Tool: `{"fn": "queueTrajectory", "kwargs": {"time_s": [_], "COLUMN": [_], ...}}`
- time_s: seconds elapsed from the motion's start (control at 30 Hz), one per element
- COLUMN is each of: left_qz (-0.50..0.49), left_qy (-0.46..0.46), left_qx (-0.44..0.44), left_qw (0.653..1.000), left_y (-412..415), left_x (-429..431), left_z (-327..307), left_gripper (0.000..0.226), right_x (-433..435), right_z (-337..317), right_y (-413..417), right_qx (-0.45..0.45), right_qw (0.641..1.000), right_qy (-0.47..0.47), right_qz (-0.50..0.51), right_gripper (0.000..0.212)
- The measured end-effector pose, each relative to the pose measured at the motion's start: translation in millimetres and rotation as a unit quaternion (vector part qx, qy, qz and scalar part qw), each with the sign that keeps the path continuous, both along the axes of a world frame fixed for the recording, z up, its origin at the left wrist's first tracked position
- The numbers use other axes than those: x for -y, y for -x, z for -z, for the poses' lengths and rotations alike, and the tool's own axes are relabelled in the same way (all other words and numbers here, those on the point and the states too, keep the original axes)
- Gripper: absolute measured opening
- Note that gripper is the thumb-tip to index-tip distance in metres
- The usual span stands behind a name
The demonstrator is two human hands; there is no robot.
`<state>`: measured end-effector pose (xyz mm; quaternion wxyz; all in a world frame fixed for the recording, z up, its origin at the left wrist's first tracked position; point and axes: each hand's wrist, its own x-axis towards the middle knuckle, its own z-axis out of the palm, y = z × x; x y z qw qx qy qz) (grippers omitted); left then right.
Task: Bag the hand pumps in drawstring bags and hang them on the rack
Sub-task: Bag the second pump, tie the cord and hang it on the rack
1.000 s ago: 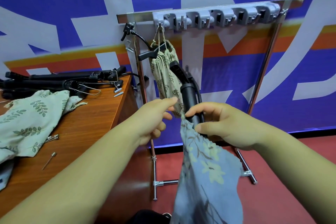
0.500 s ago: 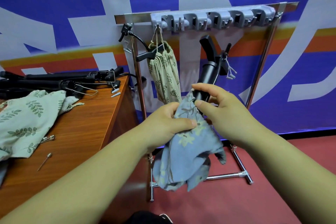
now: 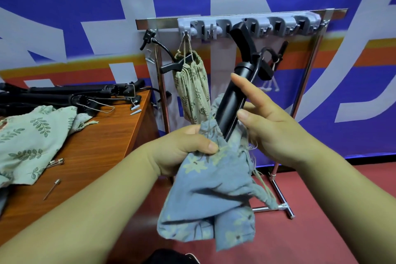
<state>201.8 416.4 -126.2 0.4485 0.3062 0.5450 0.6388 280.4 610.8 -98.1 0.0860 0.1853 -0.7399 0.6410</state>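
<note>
One pump is already bagged: a green leaf-print bag hangs by its cord from the first hook of the rack, at about 11 o'clock from the hands, its black handle poking out of the gathered mouth. A second is under way. The left hand has its grip closed on the rim of a blue floral drawstring bag, while the right hand pinches the black hand pump between thumb and fingers, forefinger lifted. Only the pump's lower end sits in the bag; most of the barrel and the handle stand clear, leaning toward 1 o'clock. Cinching and hanging are yet to come. At 9 o'clock on the table, more black pumps and spare leaf-print bags wait, so I judge the job well short of half done.
</note>
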Motion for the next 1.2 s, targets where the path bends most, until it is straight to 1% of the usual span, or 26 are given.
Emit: {"fn": "queueTrajectory", "kwargs": {"time_s": [0.03,0.1,0.17,0.27,0.33,0.37,0.47,0.5,0.53,0.57,0.63,0.67,0.7,0.77,0.87,0.97,1.07,1.2], "left_qz": [0.015,0.041,0.043,0.024,-0.025,-0.053,-0.159,-0.207,-0.247,-0.267,-0.281,-0.288,-0.295,-0.316,-0.346,-0.340,-0.323,-0.329], "left_qy": [-0.015,-0.055,-0.055,-0.010,0.019,0.035,0.103,0.115,0.104,0.074,0.015,0.004,0.004,0.030,0.085,0.130,0.165,0.178], "left_qx": [0.010,0.019,0.009,0.012,0.000,-0.021,-0.093,-0.091,-0.058,-0.007,0.071,0.085,0.086,0.090,0.095,0.106,0.098,0.058], "left_qw": [1.000,0.997,0.998,1.000,1.000,0.998,0.977,0.967,0.962,0.961,0.957,0.954,0.952,0.944,0.929,0.925,0.927,0.926], "left_y": [0,-2,-2,2,2,2,3,4,6,8,9,6,4,3,6,8,8,8], "left_x": [-1,-1,0,7,9,9,4,4,4,5,7,7,6,3,1,3,4,3], "left_z": [-2,-3,-1,1,0,-1,-2,-3,-4,-6,-12,-16,-17,-15,-11,-13,-12,-9], "left_gripper": [0.080,0.080,0.075,0.064,0.053,0.047,0.041,0.036,0.028,0.021,0.028,0.030,0.028,0.020,0.017,0.012,0.018,0.025], "right_x": [1,2,3,3,3,2,-4,-7,-10,-13,-15,-15,-15,-14,-12,-12,-11,-10], "right_z": [-1,0,0,-2,-5,-5,-4,-4,-4,-4,-4,-3,-2,1,4,6,8,10], "right_y": [1,5,7,6,4,5,7,7,6,6,5,5,5,6,8,10,11,11], "right_qx": [-0.001,-0.008,-0.019,-0.036,-0.049,-0.055,-0.060,-0.057,-0.054,-0.051,-0.044,-0.040,-0.037,-0.033,-0.024,-0.021,-0.015,-0.009], "right_qw": [0.999,0.998,0.999,0.998,0.994,0.992,0.978,0.972,0.963,0.954,0.941,0.936,0.931,0.925,0.927,0.927,0.927,0.928], "right_qy": [0.034,0.052,0.026,-0.030,-0.066,-0.085,-0.150,-0.179,-0.209,-0.238,-0.280,-0.295,-0.309,-0.323,-0.320,-0.319,-0.323,-0.325], "right_qz": [-0.014,-0.030,-0.018,0.032,0.065,0.080,0.129,0.144,0.161,0.175,0.185,0.188,0.192,0.195,0.196,0.195,0.191,0.182], "right_gripper": [0.056,0.057,0.054,0.046,0.038,0.035,0.032,0.031,0.030,0.028,0.027,0.028,0.028,0.029,0.030,0.029,0.028,0.027]}}
